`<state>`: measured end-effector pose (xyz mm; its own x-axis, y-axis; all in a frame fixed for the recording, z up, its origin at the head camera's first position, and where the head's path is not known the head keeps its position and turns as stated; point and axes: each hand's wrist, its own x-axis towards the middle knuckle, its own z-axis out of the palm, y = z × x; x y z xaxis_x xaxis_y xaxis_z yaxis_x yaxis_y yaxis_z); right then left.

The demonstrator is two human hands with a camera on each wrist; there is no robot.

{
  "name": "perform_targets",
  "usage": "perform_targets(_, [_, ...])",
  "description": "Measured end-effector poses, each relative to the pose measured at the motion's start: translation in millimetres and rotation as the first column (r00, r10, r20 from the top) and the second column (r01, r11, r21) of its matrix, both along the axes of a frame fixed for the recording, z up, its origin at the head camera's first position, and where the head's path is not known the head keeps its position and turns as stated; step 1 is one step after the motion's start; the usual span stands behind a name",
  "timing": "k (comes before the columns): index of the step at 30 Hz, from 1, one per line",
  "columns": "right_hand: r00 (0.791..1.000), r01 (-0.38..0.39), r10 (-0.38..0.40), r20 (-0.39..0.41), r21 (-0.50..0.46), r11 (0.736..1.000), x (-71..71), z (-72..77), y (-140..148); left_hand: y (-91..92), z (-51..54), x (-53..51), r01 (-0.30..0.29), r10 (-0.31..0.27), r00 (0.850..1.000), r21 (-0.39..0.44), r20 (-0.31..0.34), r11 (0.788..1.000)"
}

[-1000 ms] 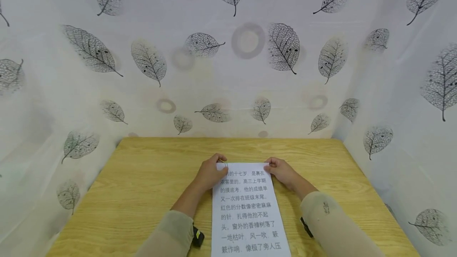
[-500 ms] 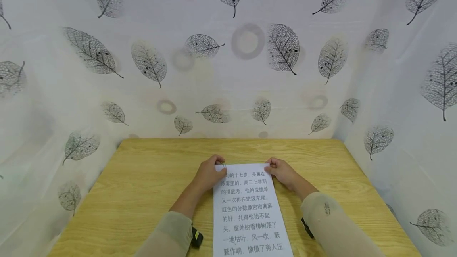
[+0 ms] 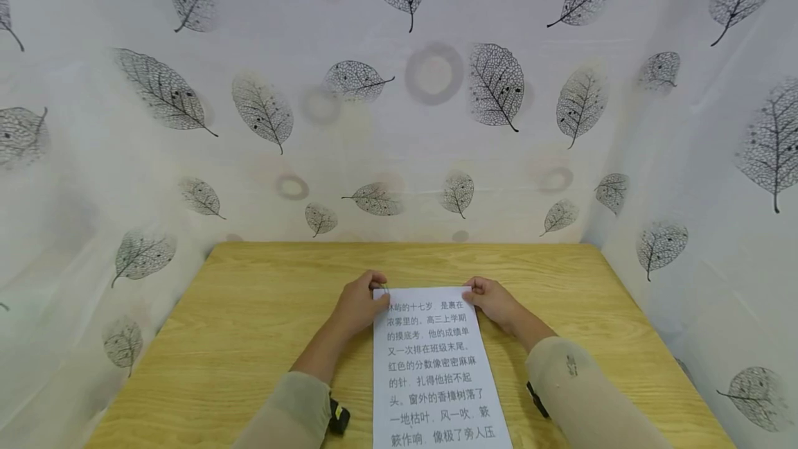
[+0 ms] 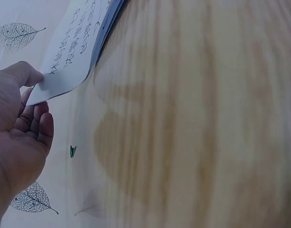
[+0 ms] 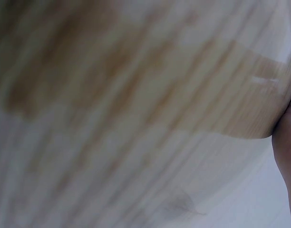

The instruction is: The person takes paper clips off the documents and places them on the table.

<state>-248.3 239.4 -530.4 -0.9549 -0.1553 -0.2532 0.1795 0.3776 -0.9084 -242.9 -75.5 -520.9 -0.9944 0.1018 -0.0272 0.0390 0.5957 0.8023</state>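
Note:
White paper [image 3: 430,366] with large printed Chinese characters lies lengthwise before me in the head view, its lower end cut off by the frame. My left hand [image 3: 359,303] pinches its top left corner, thumb on the printed face. A thin, curved, wire-like line shows at that corner, too small to identify. In the left wrist view the paper [image 4: 72,57] rises off the table, the left hand [image 4: 22,114] gripping its corner with the other fingers curled beneath. At the top right corner my right hand [image 3: 492,300] pinches the edge. Only a sliver of the right hand [image 5: 286,152] enters its wrist view.
A light wood-grain table [image 3: 262,317] extends to both sides of the paper. White sheeting [image 3: 386,137] printed with leaves closes off the back and sides. A black device [image 3: 339,416] sits at the left wrist, another [image 3: 537,399] at the right.
My left hand has shifted slightly left, uncovering more of the first printed line. The paper has moved a little right and down in view. The right hand stays at its corner.

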Motion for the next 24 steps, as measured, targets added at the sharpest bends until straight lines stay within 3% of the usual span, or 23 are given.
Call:
perform_targets(10, [1.000, -0.009, 0.009, -0.008, 0.003, 1.000, -2.3, -3.2, 1.8, -8.9, 2.6, 0.8, -0.006, 0.006, 1.000, 0.025, -0.003, 1.000])
perform_targets(24, [1.000, -0.011, 0.011, -0.005, -0.006, 1.000, -3.6, -4.1, 2.9, -22.9, 5.9, -2.2, -0.014, 0.015, 0.998, 0.021, -0.062, 1.000])
